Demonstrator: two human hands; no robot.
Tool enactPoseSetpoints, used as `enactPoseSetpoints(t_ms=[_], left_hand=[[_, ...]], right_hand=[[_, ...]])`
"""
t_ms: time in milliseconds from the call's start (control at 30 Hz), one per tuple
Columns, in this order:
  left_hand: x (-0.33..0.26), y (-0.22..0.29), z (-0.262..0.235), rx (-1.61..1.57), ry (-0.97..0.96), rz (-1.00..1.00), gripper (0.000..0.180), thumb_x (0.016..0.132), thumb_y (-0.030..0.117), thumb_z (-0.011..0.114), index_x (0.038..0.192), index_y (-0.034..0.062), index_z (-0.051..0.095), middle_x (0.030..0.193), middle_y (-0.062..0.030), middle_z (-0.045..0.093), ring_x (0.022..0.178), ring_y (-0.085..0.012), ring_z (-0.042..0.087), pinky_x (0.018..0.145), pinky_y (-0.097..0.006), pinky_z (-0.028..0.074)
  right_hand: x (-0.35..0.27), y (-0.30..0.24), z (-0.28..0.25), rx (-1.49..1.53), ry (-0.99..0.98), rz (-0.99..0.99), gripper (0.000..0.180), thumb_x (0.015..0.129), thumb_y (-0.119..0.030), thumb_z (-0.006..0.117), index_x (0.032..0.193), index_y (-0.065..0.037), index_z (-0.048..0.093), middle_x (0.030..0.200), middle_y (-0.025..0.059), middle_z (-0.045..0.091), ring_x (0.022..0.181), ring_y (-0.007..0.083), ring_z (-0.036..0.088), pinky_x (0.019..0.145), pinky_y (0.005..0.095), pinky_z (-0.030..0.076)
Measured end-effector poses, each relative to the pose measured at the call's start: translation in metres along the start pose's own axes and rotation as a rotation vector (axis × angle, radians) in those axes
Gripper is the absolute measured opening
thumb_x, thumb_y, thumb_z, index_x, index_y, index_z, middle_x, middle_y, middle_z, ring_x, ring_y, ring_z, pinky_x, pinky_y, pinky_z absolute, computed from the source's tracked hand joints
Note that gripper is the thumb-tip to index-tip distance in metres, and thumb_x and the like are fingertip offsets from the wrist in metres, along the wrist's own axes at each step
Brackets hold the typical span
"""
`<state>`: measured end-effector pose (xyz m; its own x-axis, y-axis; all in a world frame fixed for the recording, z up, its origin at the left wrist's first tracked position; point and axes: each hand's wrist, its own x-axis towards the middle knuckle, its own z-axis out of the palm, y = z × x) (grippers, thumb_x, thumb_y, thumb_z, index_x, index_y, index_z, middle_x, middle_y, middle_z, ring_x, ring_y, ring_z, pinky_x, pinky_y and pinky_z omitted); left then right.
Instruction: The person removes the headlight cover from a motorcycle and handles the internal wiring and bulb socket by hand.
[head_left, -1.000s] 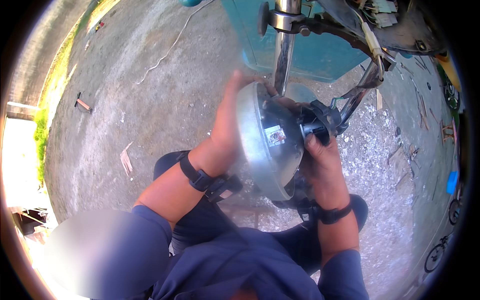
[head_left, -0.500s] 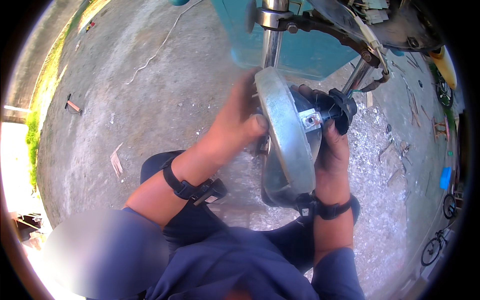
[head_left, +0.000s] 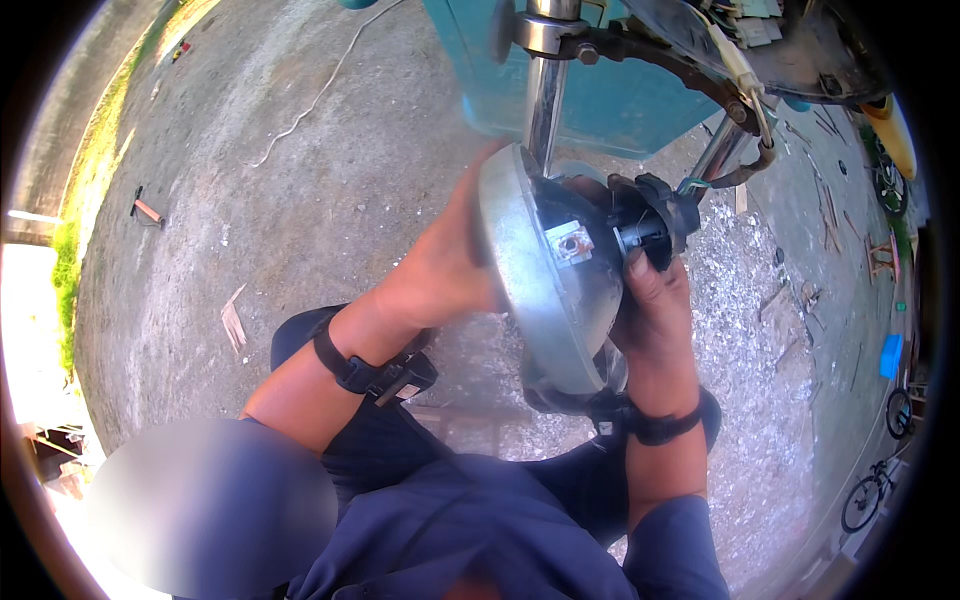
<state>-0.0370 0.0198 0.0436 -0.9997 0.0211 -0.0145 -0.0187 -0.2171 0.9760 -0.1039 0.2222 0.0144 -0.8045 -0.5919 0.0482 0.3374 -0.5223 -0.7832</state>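
Observation:
A round motorcycle headlight [head_left: 530, 275] with a pale silvery rim and a dark rear shell is held upright between my hands, its back turned right. My left hand [head_left: 450, 255] presses against its front side; the fingertips are hidden behind the rim. A small metal bracket with a hole [head_left: 571, 245] shows on the shell. My right hand [head_left: 655, 310] is closed around the headlight's back, thumb up beside the black rubber boot [head_left: 668, 215]. Wires [head_left: 695, 188] run from the boot toward the motorcycle front end. Both wrists wear black straps.
Just beyond the headlight stand chrome fork tubes [head_left: 545, 110], a dark bracket arm [head_left: 650, 62] and a hanging connector cable [head_left: 735, 60]. A teal plastic bin [head_left: 480, 70] is behind them. On the concrete lie a hammer [head_left: 148, 210], a wood scrap [head_left: 233, 320] and a white cord [head_left: 318, 100].
The headlight has shifted left and turned, so more of its rear shell and bracket shows. My left hand has slid further behind the rim; my right hand moved slightly left with the boot.

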Motion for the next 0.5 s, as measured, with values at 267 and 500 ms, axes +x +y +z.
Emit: enactPoseSetpoints(t_ms=[267, 500], left_hand=[[0.006, -0.009, -0.013, 0.001, -0.123, 0.090, 0.102, 0.074, 0.027, 0.091, 0.152, -0.0003, 0.031, 0.143, -0.0152, 0.056, 0.132, -0.0241, 0.054, 0.114, -0.041, 0.041], [0.004, -0.031, -0.019, -0.051, -0.075, 0.135, 0.116, 0.070, 0.028, 0.095, 0.158, 0.0013, 0.024, 0.148, -0.0151, 0.052, 0.136, -0.0263, 0.051, 0.116, -0.042, 0.039]], right_hand=[[-0.001, 0.003, 0.006, 0.128, -0.051, -0.044, 0.096, 0.084, -0.058, 0.079, 0.150, 0.000, 0.041, 0.143, 0.0174, 0.055, 0.129, 0.0284, 0.056, 0.110, 0.0415, 0.046], [0.000, 0.001, -0.008, -0.065, -0.127, -0.047, 0.101, 0.088, -0.071, 0.064, 0.154, -0.001, 0.035, 0.147, 0.0196, 0.051, 0.140, 0.0363, 0.047, 0.117, 0.0517, 0.039]])
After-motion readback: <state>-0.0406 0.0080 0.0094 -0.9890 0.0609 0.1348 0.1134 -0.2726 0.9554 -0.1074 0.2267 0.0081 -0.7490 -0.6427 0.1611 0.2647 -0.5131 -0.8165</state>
